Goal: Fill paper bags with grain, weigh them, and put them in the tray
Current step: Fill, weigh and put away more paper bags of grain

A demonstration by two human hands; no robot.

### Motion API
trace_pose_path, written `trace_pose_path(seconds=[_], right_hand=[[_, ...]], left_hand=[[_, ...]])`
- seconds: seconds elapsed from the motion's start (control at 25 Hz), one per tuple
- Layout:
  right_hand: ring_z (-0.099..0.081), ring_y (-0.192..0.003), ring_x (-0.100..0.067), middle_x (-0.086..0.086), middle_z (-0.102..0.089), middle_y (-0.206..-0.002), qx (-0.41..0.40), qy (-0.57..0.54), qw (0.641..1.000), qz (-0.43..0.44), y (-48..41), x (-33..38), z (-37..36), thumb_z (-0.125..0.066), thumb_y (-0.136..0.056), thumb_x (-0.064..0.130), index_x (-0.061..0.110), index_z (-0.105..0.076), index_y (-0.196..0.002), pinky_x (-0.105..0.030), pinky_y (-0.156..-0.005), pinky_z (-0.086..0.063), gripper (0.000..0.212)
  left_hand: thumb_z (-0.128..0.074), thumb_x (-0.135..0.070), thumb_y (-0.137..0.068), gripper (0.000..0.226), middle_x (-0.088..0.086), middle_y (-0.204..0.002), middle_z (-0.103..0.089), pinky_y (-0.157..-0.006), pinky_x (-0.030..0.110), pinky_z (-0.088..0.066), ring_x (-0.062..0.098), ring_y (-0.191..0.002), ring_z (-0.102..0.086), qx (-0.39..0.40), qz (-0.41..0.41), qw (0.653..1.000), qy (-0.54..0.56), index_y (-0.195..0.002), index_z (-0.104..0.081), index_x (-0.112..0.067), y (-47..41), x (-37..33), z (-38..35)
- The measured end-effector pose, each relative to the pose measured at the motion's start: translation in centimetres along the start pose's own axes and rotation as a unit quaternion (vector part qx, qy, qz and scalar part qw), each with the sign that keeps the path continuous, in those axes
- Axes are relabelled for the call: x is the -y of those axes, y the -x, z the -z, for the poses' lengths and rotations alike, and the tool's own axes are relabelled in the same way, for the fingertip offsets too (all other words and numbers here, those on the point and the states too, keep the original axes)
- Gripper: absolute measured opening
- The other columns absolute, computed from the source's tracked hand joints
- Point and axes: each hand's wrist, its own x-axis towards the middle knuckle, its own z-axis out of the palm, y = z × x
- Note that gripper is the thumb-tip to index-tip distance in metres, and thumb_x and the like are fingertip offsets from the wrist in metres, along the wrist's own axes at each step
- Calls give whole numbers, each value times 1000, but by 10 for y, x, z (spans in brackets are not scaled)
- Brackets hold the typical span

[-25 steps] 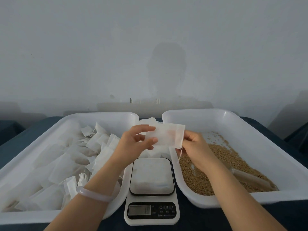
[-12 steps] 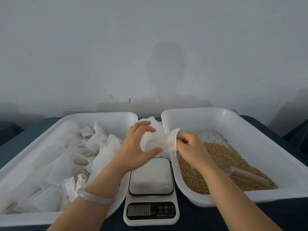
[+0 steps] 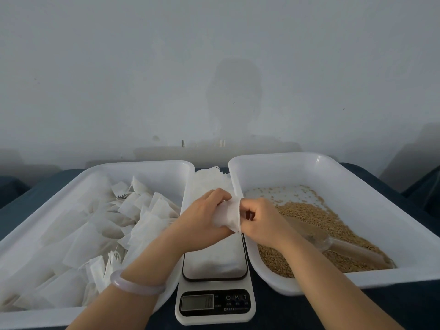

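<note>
Both hands grip one small white paper bag (image 3: 227, 216) — the left hand (image 3: 202, 217) curls round its body, the right hand (image 3: 259, 220) pinches its right edge, apparently working the mouth open. It hangs just above the far end of the kitchen scale (image 3: 214, 258). This bag looks unfilled, so scooping, weighing and placing remain. The left tray (image 3: 147, 166) already holds a heap of bags (image 3: 133, 217); the right tray (image 3: 333, 163) holds grain (image 3: 309, 217) and a scoop (image 3: 333, 244) — spare bags (image 3: 209, 179) lie stacked beyond the scale.
</note>
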Motion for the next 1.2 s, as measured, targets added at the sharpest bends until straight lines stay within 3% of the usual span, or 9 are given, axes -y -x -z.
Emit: trace_pose_path(seconds=[0.08, 0.2, 0.28, 0.36, 0.52, 0.64, 0.8, 1.0, 1.2], right_hand=[[-42, -48, -1, 0, -54, -58, -2, -19, 1000, 6, 1, 3, 2, -55, -85, 5, 6, -65, -71, -11, -48, -32, 17], [-43, -51, 1, 14, -50, -54, 32, -98, 994, 29, 5, 10, 6, -52, -84, 12, 29, -53, -51, -10, -54, -34, 37], [-42, -59, -1, 14, -46, -61, 61, -163, 984, 45, 7, 11, 8, -51, -84, 29, 27, -48, -51, -13, -61, -35, 33], [-49, -69, -4, 15, -53, -80, 73, -145, 986, 42, 7, 9, 8, -61, -79, 43, 20, -61, -66, -18, -65, -39, 26], [-43, -57, -10, 26, -59, -96, 12, -111, 993, 40, 5, 3, 5, -72, -78, 24, 20, -61, -62, -16, -58, -36, 19], [-44, -56, -10, 22, -61, -98, 5, -123, 991, 50, 6, 2, 5, -69, -74, 29, 12, -64, -66, -17, -57, -37, 20], [-47, -59, -4, 17, -60, -98, 26, -113, 991, 62, 9, 4, 5, -71, -74, 33, 8, -68, -71, -16, -58, -37, 25], [-50, -69, -5, 8, -63, -93, 20, -130, 991, 26, 10, 8, 4, -62, -77, 47, 29, -74, -79, -16, -62, -37, 21], [-54, -71, -1, 19, -62, -75, -6, -128, 992, 19, 10, 11, 4, -54, -81, 58, 41, -68, -80, -12, -66, -38, 22]], left_hand=[[-79, -30, -68, 45, -15, -90, -55, -66, 7, -37, -1, -81, -51, 5, 22, 999, 23, -93, -42, -38, 0, -1, 1], [-84, -42, -56, 60, -20, -96, -52, -67, 7, -37, -7, -89, -48, 19, 50, 999, -7, -97, -39, -40, 1, 1, 3], [-86, -41, -53, 67, -21, -97, -50, -66, 8, -37, -8, -89, -48, 14, 57, 998, -9, -98, -37, -39, 1, 2, 4], [-87, -37, -55, 66, -20, -95, -50, -64, 8, -37, -8, -84, -50, -6, 60, 998, 4, -96, -36, -39, 0, 3, 4], [-84, -34, -58, 64, -20, -95, -50, -65, 14, -42, 1, -81, -54, -13, 73, 997, -32, -103, -39, -29, 1, 3, 4], [-82, -37, -60, 67, -17, -99, -55, -72, 28, -48, 10, -87, -57, -3, 87, 994, -59, -110, -40, -26, 2, 5, 4], [-78, -59, -45, 83, -21, -102, -56, -74, 24, -47, 1, -93, -56, 31, 134, 990, -31, -114, -40, -31, 1, 1, 6], [-74, -48, -66, 46, -16, -87, -59, -63, 14, -43, -4, -80, -56, 9, 109, 994, 11, -94, -42, -31, 3, 3, 5], [-76, -37, -72, 38, -12, -84, -59, -64, 15, -42, 2, -78, -55, -19, 65, 997, 23, -93, -47, -25, 3, 2, 6]])
